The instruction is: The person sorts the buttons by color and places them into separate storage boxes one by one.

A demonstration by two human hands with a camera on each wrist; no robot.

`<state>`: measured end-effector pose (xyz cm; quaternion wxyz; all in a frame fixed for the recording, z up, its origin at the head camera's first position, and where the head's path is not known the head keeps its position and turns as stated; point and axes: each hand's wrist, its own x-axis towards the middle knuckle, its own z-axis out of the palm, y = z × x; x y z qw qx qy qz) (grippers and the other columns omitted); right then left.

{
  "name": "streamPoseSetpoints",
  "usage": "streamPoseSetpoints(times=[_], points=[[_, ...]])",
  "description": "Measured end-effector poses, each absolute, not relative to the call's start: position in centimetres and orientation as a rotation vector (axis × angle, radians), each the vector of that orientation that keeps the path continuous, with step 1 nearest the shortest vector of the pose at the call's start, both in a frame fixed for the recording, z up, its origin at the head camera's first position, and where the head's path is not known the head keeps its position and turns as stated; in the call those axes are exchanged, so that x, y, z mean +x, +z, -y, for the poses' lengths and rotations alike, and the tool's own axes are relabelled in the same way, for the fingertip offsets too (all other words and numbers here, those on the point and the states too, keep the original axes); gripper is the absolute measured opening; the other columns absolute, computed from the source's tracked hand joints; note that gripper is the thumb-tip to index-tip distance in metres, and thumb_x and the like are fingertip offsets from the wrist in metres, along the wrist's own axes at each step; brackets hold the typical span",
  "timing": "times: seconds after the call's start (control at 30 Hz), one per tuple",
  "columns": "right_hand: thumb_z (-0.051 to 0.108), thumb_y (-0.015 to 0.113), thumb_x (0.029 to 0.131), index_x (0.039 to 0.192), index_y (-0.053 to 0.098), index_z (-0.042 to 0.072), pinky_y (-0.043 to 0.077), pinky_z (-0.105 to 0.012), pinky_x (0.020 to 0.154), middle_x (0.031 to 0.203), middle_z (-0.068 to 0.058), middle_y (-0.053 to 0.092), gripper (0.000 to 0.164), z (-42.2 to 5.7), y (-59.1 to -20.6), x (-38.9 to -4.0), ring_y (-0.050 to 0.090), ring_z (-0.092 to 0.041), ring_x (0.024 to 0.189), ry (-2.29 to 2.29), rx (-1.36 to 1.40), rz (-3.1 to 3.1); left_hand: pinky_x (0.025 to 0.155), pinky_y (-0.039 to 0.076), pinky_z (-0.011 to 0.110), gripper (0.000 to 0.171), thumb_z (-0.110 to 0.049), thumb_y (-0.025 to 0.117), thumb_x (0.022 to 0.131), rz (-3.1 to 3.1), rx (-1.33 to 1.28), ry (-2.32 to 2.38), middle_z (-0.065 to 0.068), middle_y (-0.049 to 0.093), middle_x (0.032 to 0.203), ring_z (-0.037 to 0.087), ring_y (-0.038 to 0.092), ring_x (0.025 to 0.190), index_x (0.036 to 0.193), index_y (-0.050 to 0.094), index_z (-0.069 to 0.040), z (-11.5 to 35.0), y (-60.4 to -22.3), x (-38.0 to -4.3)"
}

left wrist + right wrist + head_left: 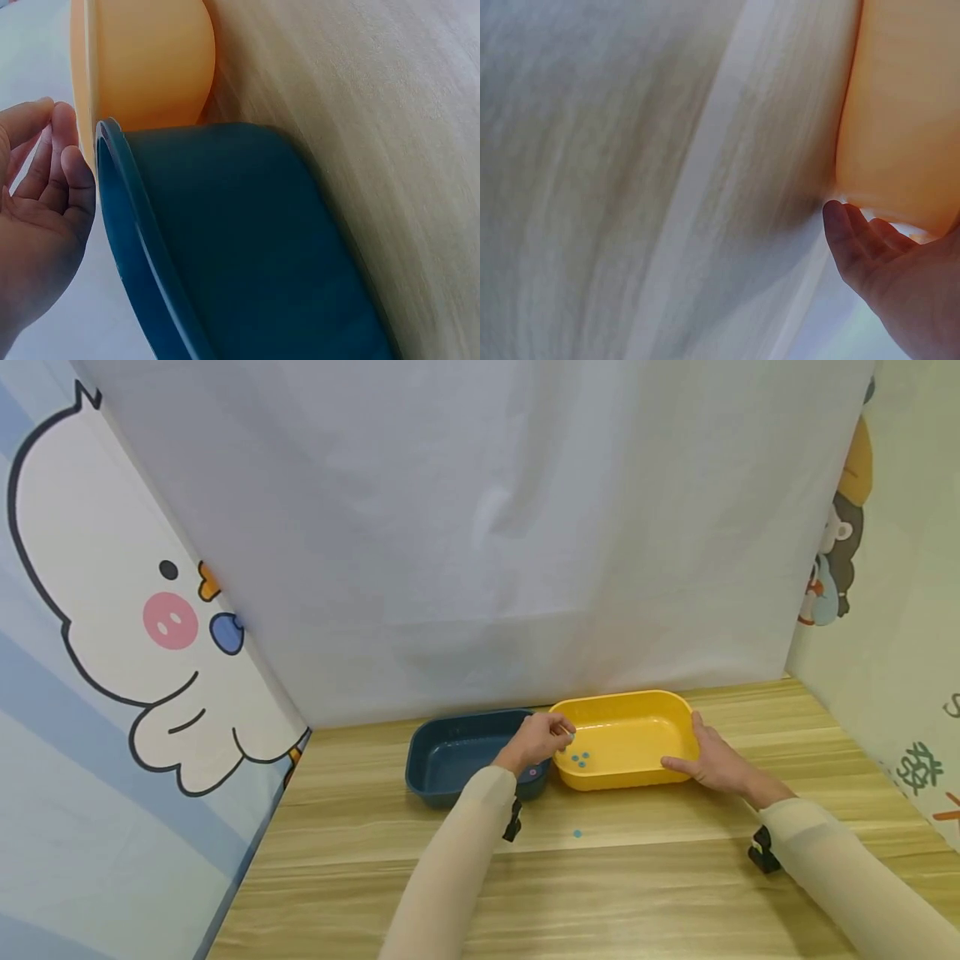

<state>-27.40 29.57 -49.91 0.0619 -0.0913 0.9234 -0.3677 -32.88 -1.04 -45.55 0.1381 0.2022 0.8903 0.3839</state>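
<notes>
My left hand (534, 740) is over the place where the dark blue basin (442, 785) meets the yellow basin (622, 781). Thumb and forefinger pinch a small light-blue disc (572, 737), button-like in look; in the left wrist view the fingertips come together beside the rims and the disc is hidden. Several blue discs (582, 764) lie on the left part of the yellow basin's floor. A pink disc (533, 772) is inside the dark blue basin near its right end. My right hand (716, 762) holds the yellow basin's right end, thumb over the front rim, fingers against the outer wall.
One more blue disc (577, 833) lies on the wooden table (637, 893) in front of the basins. A pale curtain (525, 568) hangs right behind them. Printed panels stand at the left and right sides.
</notes>
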Motion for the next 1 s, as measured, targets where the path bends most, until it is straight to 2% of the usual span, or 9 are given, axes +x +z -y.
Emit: streamPoseSetpoints(times=[0.13, 0.3, 0.37, 0.6, 1.0], points=[[0.042, 0.066, 0.087, 0.141, -0.015, -0.016, 0.012, -0.064, 0.104, 0.142, -0.046, 0.002, 0.112, -29.6, -49.9, -27.4, 0.010, -0.058, 0.130, -1.118, -0.277, -2.794, 0.048, 0.044, 0.025, 0.020, -0.018, 0.059, 0.095, -2.607, 0.559, 1.110, 0.001, 0.065, 0.091, 0.022, 0.061, 0.073, 0.111, 0.066, -0.007, 0.7, -45.6, -33.2], [0.044, 0.066, 0.087, 0.140, -0.014, -0.016, 0.013, -0.064, 0.104, 0.142, -0.046, 0.003, 0.114, -29.6, -49.9, -27.4, 0.012, -0.058, 0.129, -1.095, -0.276, -2.808, 0.065, 0.051, 0.024, 0.015, -0.014, 0.061, 0.093, -2.620, 0.536, 1.178, 0.003, 0.066, 0.093, 0.018, 0.064, 0.081, 0.105, 0.068, -0.007, 0.4, -45.8, -33.8], [0.044, 0.066, 0.087, 0.140, -0.014, -0.017, 0.013, -0.063, 0.104, 0.142, -0.046, 0.003, 0.114, -29.5, -49.9, -27.4, 0.012, -0.058, 0.130, -1.098, -0.278, -2.811, 0.069, 0.052, 0.025, 0.015, -0.012, 0.061, 0.093, -2.615, 0.522, 1.204, 0.004, 0.066, 0.093, 0.020, 0.065, 0.083, 0.105, 0.068, -0.006, 0.4, -45.9, -33.9], [0.042, 0.066, 0.088, 0.140, -0.015, -0.016, 0.013, -0.063, 0.104, 0.142, -0.045, 0.002, 0.112, -29.5, -49.7, -27.4, 0.011, -0.057, 0.130, -1.101, -0.273, -2.805, 0.070, 0.053, 0.028, 0.016, -0.010, 0.059, 0.093, -2.588, 0.431, 1.272, 0.006, 0.065, 0.093, 0.029, 0.064, 0.092, 0.106, 0.067, -0.005, 0.3, -46.0, -34.1], [0.045, 0.065, 0.087, 0.141, -0.015, -0.015, 0.013, -0.063, 0.104, 0.142, -0.045, 0.002, 0.114, -29.6, -50.1, -27.5, 0.011, -0.058, 0.130, -1.099, -0.272, -2.805, 0.069, 0.054, 0.028, 0.010, -0.011, 0.064, 0.090, -2.620, 0.332, 1.305, 0.005, 0.065, 0.089, 0.026, 0.066, 0.085, 0.100, 0.067, -0.007, -0.1, -46.7, -34.6]])
